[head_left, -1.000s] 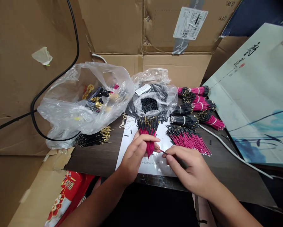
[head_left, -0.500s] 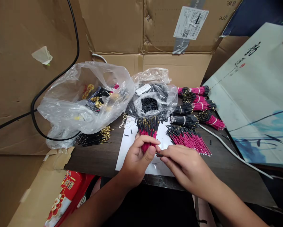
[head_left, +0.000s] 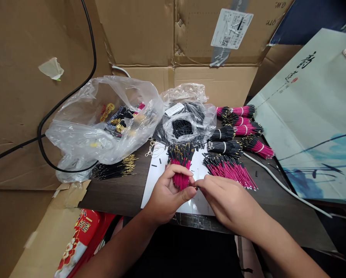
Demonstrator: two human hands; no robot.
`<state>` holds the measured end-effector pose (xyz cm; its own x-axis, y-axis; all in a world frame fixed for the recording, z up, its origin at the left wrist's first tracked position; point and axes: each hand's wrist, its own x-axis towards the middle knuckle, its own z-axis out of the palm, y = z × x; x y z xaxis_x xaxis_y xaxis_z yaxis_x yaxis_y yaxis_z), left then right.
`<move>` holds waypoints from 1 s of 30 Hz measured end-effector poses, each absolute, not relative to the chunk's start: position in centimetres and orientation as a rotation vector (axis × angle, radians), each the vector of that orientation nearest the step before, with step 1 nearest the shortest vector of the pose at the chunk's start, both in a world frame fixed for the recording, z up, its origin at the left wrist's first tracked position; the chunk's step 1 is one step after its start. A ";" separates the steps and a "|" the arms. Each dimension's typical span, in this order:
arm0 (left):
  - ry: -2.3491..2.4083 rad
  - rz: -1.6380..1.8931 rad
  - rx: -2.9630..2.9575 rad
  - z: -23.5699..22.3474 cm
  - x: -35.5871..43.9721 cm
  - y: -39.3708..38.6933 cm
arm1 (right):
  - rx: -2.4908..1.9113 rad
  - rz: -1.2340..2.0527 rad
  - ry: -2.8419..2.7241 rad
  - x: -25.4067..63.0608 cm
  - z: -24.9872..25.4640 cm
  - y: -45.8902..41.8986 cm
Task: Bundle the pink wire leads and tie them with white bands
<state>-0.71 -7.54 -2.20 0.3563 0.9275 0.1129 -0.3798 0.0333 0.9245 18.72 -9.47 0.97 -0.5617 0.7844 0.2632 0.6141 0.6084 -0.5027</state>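
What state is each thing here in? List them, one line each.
left hand, closed around the wire bundle
right hand, fingertips pinched together at the bundle's side
red wire bundle, gripped, gold tips upward
banded black wire bundle, tied with a white band, lying down
loose red wires, spread on the tabletop
clear plastic bag, open, slumped

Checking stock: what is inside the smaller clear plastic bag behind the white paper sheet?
The clear plastic bag holds short black pieces amid dark wires, under a white label. Folds and glare hide anything deeper.
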 end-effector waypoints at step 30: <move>0.556 1.053 1.093 -3.7 -1.6 -6.6 | -1.036 0.334 -2.454 19.1 1.5 -8.2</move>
<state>-1.61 -6.63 -3.65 0.4323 0.8941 0.1169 -0.4078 0.0782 0.9097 19.11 -8.23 1.55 -0.6145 0.7244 0.3124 0.6147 0.6879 -0.3859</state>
